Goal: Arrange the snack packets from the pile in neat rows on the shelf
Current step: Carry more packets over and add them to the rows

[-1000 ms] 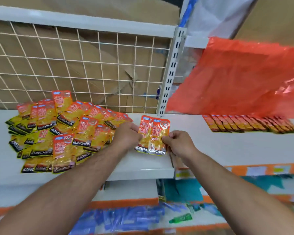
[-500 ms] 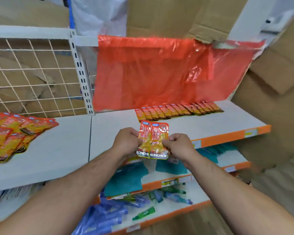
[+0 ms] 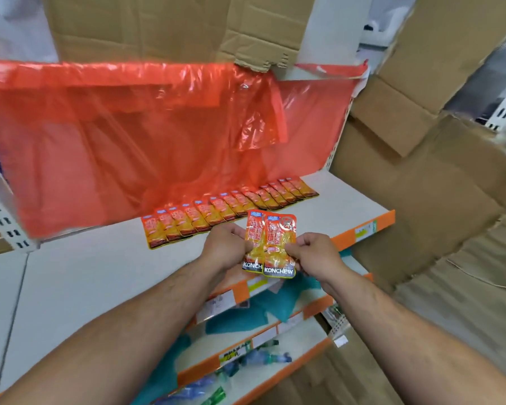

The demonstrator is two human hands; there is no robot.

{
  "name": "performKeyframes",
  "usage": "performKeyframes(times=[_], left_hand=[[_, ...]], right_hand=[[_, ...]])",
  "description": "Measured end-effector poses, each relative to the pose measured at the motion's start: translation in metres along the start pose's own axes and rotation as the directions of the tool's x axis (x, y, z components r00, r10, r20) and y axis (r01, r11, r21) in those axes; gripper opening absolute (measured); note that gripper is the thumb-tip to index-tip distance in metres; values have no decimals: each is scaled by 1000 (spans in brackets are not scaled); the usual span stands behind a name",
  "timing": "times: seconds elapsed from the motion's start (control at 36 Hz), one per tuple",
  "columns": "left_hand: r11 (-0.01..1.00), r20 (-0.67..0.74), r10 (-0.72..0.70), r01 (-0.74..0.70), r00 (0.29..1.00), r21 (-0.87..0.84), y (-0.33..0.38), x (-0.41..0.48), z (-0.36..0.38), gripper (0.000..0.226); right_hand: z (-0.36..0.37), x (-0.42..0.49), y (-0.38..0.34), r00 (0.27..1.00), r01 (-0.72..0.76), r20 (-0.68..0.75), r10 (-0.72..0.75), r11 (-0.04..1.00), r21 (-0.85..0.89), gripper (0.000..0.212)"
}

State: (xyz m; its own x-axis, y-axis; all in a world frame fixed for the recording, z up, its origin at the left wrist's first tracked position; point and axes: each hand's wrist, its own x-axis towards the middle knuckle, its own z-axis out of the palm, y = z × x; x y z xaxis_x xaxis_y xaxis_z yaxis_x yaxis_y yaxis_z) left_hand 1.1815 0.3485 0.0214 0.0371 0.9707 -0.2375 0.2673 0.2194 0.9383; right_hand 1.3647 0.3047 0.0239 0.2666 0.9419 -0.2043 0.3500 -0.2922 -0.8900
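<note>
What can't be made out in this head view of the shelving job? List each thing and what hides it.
- Count of held packets: head view; two fronts show, left hand and right hand cover their edges.
- Row of packets: head view; overlap hides most of each.
- Lower-shelf goods: head view; blurred, partly behind forearms.
- The pile: beyond the frame's edge.

Left hand [image 3: 225, 247], right hand [image 3: 312, 253]: pinch grips.

The 2 snack packets [image 3: 270, 247] you hold are glossy, crinkly plastic film, and the row of packets [image 3: 234, 204] has the same sheen. Your shelf [image 3: 100, 273] looks smooth, matt white. The red sheet [image 3: 129, 141] behind is thin, translucent, shiny plastic, and the cardboard [image 3: 421, 200] around is matt brown and creased.
</note>
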Motion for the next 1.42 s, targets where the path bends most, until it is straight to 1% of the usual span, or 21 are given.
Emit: performKeyframes(times=[0.14, 0.25, 0.39, 0.44, 0.53, 0.61, 0.67, 0.81, 0.89, 0.97, 1.08, 1.17, 1.22, 1.28, 1.42], left_hand=[[1000, 51, 6, -5, 999, -22, 18, 59, 30, 26], [1000, 78, 15, -13, 997, -24, 33, 95, 51, 29], [997, 107, 49, -43, 993, -56, 43, 136, 73, 32], [998, 114, 38, -32, 993, -57, 46, 149, 82, 36], [998, 106, 23, -16, 994, -66, 52, 168, 98, 30], [998, 93, -7, 13, 996, -69, 56, 183, 117, 31], [997, 65, -34, 38, 997, -61, 59, 194, 131, 33], [999, -22, -34, 34, 999, 18, 70, 221, 165, 34], [997, -106, -62, 67, 992, 43, 76, 234, 184, 35], [989, -214, -82, 106, 973, 101, 82, 247, 205, 26], [967, -315, -89, 157, 945, 199, 98, 258, 229, 26], [946, -377, -95, 201, 921, 254, 103, 262, 241, 13], [933, -398, -94, 220, 913, 285, 104, 265, 248, 16], [906, -406, -78, 235, 911, 353, 104, 269, 253, 19], [859, -419, -47, 251, 907, 446, 103, 276, 260, 18]], right_hand=[[-23, 52, -3, 999, -35, -36, 35, 999, 7, 25], [-38, 88, -4, 996, -51, -77, 50, 999, -11, 24], [-54, 131, 0, 992, -72, -101, 72, 997, 5, 33], [-60, 144, 1, 993, -75, -95, 74, 997, -5, 28], [-72, 166, 2, 995, -66, -79, 64, 998, -20, 21], [-84, 190, 8, 996, -72, -53, 71, 997, -21, 18], [-93, 208, 12, 997, -75, -33, 75, 997, -14, 17], [-117, 256, 20, 996, -76, 38, 77, 997, -9, 17], [-134, 282, 23, 992, -70, 99, 73, 997, -33, 18], [-153, 311, 23, 983, -54, 170, 64, 996, -67, 19], [-172, 347, 24, 972, -25, 232, 43, 996, -81, 22], [-180, 364, 28, 959, -31, 281, 50, 997, -72, 23], [-184, 371, 30, 950, -28, 309, 44, 998, -55, 25], [-187, 379, 31, 942, -11, 333, 27, 999, -48, 25], [-189, 395, 38, 928, -12, 371, 24, 999, -34, 13]])
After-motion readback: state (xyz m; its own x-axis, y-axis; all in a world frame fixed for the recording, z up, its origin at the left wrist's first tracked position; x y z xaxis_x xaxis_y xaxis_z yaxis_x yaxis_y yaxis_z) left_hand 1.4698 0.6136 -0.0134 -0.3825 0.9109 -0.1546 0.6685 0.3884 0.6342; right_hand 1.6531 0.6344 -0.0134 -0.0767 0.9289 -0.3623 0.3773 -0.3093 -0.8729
